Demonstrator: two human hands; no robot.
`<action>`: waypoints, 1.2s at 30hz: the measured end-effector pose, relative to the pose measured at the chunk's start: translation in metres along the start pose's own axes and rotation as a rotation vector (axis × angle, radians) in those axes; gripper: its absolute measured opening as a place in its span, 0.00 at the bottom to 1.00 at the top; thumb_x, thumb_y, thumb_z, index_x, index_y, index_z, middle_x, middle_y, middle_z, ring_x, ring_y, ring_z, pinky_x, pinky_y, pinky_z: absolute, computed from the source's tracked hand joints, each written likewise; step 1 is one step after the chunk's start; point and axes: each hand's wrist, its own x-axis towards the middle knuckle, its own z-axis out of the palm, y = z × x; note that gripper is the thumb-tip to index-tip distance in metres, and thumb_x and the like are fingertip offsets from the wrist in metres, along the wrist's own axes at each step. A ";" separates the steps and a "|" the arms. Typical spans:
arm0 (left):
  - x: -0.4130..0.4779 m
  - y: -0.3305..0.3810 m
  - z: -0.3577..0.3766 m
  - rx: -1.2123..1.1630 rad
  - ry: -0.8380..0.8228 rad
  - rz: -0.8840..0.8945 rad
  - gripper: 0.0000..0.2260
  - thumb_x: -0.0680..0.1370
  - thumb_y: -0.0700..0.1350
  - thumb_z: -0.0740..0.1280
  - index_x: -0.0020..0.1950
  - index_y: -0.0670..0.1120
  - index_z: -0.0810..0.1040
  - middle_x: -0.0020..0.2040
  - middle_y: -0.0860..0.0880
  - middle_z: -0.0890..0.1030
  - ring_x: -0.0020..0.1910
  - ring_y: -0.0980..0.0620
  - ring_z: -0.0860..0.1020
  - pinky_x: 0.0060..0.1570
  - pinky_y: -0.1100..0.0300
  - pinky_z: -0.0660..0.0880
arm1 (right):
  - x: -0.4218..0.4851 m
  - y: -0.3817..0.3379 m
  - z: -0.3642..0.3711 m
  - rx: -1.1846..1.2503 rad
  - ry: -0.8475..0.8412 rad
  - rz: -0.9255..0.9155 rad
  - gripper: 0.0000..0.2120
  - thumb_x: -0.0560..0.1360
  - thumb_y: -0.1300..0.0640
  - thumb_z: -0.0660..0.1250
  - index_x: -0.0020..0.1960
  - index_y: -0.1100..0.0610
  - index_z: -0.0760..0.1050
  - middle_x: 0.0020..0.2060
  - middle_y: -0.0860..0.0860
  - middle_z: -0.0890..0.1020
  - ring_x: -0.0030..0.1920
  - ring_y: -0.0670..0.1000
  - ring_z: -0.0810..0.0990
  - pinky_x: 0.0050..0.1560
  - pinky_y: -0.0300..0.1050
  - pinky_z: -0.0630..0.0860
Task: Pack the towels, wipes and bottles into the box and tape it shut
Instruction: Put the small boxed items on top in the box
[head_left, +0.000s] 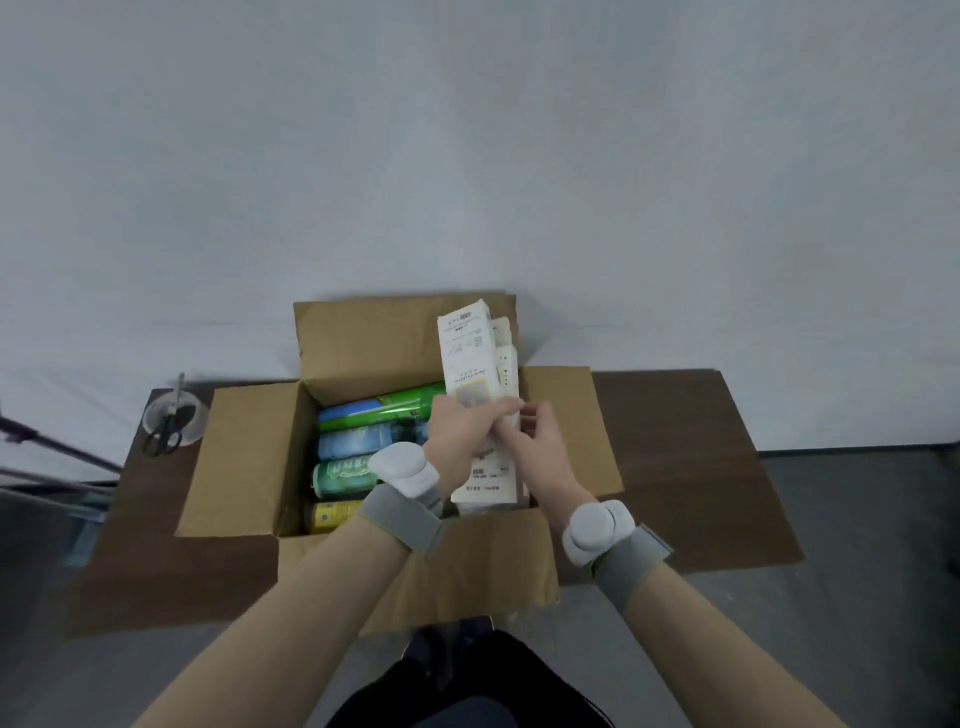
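Note:
An open cardboard box (244, 457) stands on a brown sheet with all flaps spread. Several bottles lie on their sides in its left half: a green one (400, 408), a blue one (358, 441), another green one (337, 475) and a yellow one (330, 514). In the right half, white packs (470, 353) stand on end and stick out above the rim. My left hand (462, 431) grips the front white pack around its middle. My right hand (535, 436) pinches the same packs from the right side.
A roll of clear tape (174, 415) with black-handled scissors (166, 434) standing in it sits at the back left of the brown cardboard sheet (701, 441). Dark metal rods (47, 447) cross the floor at far left. A grey wall rises behind.

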 end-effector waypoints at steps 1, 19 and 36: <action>0.002 0.001 -0.001 0.026 0.019 0.010 0.34 0.63 0.46 0.84 0.63 0.38 0.74 0.55 0.40 0.83 0.52 0.42 0.84 0.47 0.47 0.85 | 0.002 0.001 -0.001 0.031 -0.010 0.024 0.26 0.65 0.36 0.71 0.58 0.48 0.73 0.55 0.49 0.84 0.49 0.44 0.86 0.46 0.42 0.83; 0.042 0.000 -0.065 0.110 -0.099 -0.033 0.31 0.59 0.56 0.78 0.60 0.47 0.80 0.51 0.48 0.86 0.50 0.46 0.85 0.51 0.47 0.84 | 0.009 0.008 0.047 0.070 0.023 0.125 0.17 0.82 0.42 0.65 0.65 0.50 0.78 0.53 0.46 0.88 0.53 0.46 0.87 0.50 0.44 0.83; 0.082 -0.005 -0.161 0.853 -0.184 0.478 0.29 0.62 0.62 0.75 0.52 0.48 0.68 0.51 0.51 0.73 0.51 0.49 0.74 0.45 0.51 0.76 | -0.013 0.019 0.067 -0.098 0.455 0.199 0.12 0.80 0.51 0.65 0.61 0.53 0.72 0.57 0.52 0.81 0.55 0.54 0.81 0.55 0.56 0.80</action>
